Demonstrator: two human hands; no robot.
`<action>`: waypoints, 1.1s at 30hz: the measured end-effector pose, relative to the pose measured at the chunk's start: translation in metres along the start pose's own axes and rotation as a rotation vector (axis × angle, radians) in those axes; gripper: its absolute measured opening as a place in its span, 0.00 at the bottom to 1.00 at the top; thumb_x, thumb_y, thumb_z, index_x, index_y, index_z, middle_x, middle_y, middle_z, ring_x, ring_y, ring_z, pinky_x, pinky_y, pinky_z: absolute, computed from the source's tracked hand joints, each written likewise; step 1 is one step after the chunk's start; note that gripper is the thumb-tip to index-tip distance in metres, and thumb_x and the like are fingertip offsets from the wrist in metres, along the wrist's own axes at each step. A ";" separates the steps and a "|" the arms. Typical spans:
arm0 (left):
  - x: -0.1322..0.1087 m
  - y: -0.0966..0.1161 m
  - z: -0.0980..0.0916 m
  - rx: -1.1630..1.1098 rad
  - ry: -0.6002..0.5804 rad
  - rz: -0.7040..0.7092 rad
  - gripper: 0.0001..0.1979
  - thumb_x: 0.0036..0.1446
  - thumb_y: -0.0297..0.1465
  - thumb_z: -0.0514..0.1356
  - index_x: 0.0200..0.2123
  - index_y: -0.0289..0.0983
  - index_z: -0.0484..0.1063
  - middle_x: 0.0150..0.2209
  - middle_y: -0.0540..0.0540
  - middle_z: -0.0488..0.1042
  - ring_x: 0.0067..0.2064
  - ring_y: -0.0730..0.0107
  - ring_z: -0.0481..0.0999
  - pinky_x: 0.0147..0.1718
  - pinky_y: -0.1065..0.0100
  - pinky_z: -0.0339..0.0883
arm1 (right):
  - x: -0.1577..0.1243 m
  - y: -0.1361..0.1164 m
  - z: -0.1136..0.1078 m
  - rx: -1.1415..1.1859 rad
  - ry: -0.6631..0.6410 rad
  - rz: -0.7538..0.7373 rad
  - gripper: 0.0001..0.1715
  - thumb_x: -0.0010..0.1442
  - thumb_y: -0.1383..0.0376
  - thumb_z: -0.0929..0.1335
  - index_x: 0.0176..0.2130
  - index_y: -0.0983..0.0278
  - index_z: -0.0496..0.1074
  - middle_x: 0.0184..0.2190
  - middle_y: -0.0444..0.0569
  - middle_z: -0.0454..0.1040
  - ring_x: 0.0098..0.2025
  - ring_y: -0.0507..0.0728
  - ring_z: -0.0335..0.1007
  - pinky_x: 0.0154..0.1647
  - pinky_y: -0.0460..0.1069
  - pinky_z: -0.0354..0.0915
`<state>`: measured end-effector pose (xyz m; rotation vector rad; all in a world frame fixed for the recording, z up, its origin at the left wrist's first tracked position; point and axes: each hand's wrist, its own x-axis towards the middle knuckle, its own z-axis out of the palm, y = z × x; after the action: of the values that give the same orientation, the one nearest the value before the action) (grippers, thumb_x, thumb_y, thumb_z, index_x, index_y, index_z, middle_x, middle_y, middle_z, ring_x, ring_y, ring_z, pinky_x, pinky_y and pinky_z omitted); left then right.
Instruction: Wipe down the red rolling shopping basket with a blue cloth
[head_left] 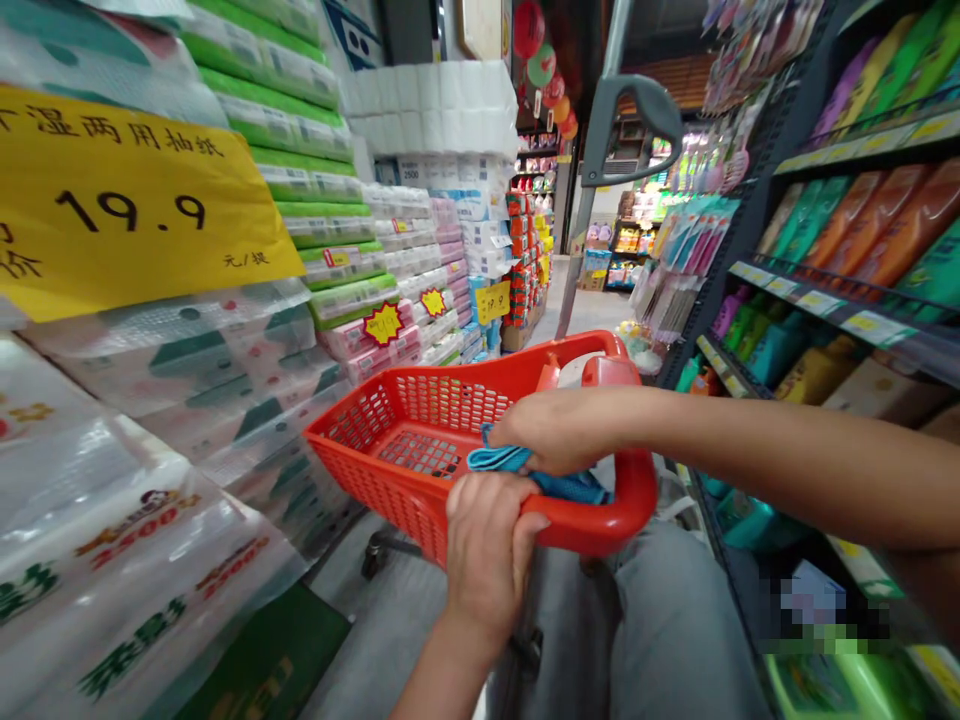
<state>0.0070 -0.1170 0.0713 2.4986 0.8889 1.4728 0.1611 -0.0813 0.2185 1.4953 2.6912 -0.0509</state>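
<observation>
gripping the handle of the red basket firmly, the left hand steadies it while the fingers of the right hand clench a blue cloth lying inside by the handle.

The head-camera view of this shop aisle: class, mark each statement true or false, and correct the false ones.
1. The left hand grips the handle of the red plastic shopping basket. True.
2. The right hand grips that same handle. False: it rests on a blue cloth lying in the basket.
3. The large yellow sign shows 19.9. True.
4. The wrapped tissue packs are stacked on the right of the aisle. False: they are stacked on the left.
</observation>
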 end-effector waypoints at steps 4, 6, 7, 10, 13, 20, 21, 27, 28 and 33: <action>0.004 -0.001 -0.001 0.003 0.007 0.019 0.25 0.72 0.46 0.41 0.41 0.38 0.72 0.36 0.45 0.75 0.40 0.63 0.71 0.45 0.61 0.60 | -0.051 -0.015 -0.020 0.039 -0.066 -0.051 0.05 0.60 0.70 0.67 0.36 0.60 0.73 0.34 0.46 0.78 0.33 0.54 0.72 0.32 0.47 0.61; 0.006 -0.001 -0.004 -0.007 0.002 0.037 0.24 0.72 0.45 0.42 0.40 0.39 0.72 0.36 0.45 0.75 0.40 0.63 0.70 0.43 0.62 0.61 | -0.078 -0.015 -0.017 0.131 0.014 -0.059 0.04 0.61 0.68 0.66 0.35 0.59 0.71 0.35 0.45 0.76 0.34 0.53 0.71 0.36 0.47 0.62; 0.007 -0.001 -0.006 -0.022 -0.010 0.041 0.23 0.72 0.44 0.42 0.40 0.39 0.72 0.36 0.45 0.75 0.40 0.63 0.70 0.42 0.62 0.61 | -0.088 -0.011 -0.012 0.143 0.065 -0.022 0.04 0.62 0.68 0.66 0.36 0.59 0.71 0.36 0.45 0.76 0.34 0.53 0.70 0.36 0.47 0.62; 0.009 0.001 -0.011 -0.077 -0.059 0.021 0.20 0.72 0.41 0.44 0.39 0.39 0.71 0.36 0.47 0.75 0.40 0.65 0.71 0.43 0.62 0.60 | -0.101 0.016 0.011 0.106 0.225 0.187 0.05 0.61 0.67 0.65 0.39 0.60 0.70 0.39 0.48 0.75 0.38 0.56 0.71 0.39 0.48 0.62; 0.011 0.002 -0.013 -0.094 -0.081 0.004 0.17 0.72 0.39 0.46 0.38 0.39 0.71 0.36 0.48 0.75 0.40 0.66 0.71 0.43 0.62 0.59 | -0.101 0.048 0.030 0.069 0.388 0.373 0.09 0.60 0.66 0.65 0.42 0.61 0.71 0.43 0.52 0.74 0.45 0.60 0.71 0.45 0.50 0.63; 0.014 -0.002 -0.016 -0.093 -0.074 -0.048 0.16 0.70 0.37 0.47 0.35 0.40 0.71 0.35 0.48 0.76 0.39 0.66 0.72 0.43 0.61 0.61 | -0.129 0.028 0.049 0.367 0.524 0.062 0.15 0.61 0.68 0.62 0.46 0.59 0.73 0.43 0.48 0.76 0.45 0.56 0.72 0.48 0.48 0.66; 0.014 -0.001 -0.017 -0.096 -0.067 -0.054 0.16 0.70 0.37 0.47 0.34 0.40 0.71 0.34 0.48 0.75 0.38 0.66 0.72 0.42 0.62 0.61 | -0.129 0.032 0.050 0.368 0.543 0.068 0.17 0.61 0.68 0.62 0.47 0.58 0.73 0.44 0.47 0.76 0.46 0.56 0.72 0.49 0.48 0.66; 0.009 0.001 -0.033 -0.134 -0.052 -0.060 0.20 0.70 0.39 0.46 0.30 0.40 0.70 0.29 0.48 0.74 0.35 0.66 0.72 0.39 0.63 0.63 | -0.103 0.103 0.051 0.132 0.650 0.591 0.19 0.59 0.68 0.63 0.46 0.64 0.77 0.46 0.55 0.78 0.50 0.64 0.71 0.51 0.54 0.66; 0.007 0.000 -0.037 -0.148 -0.055 -0.048 0.20 0.71 0.39 0.46 0.30 0.40 0.70 0.29 0.48 0.74 0.35 0.66 0.72 0.39 0.63 0.63 | -0.102 0.104 0.051 0.122 0.657 0.614 0.19 0.59 0.68 0.63 0.46 0.64 0.78 0.46 0.56 0.78 0.50 0.64 0.71 0.51 0.55 0.66; 0.000 -0.015 -0.052 -0.214 -0.020 0.004 0.22 0.71 0.45 0.45 0.32 0.41 0.71 0.30 0.48 0.73 0.36 0.65 0.73 0.40 0.62 0.65 | -0.123 0.063 0.058 0.325 0.717 0.203 0.17 0.61 0.64 0.64 0.47 0.60 0.78 0.47 0.50 0.78 0.49 0.59 0.73 0.53 0.52 0.67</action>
<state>-0.0425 -0.1147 0.0933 2.3570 0.6835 1.4564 0.2817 -0.1559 0.1697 2.2372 3.1436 0.0787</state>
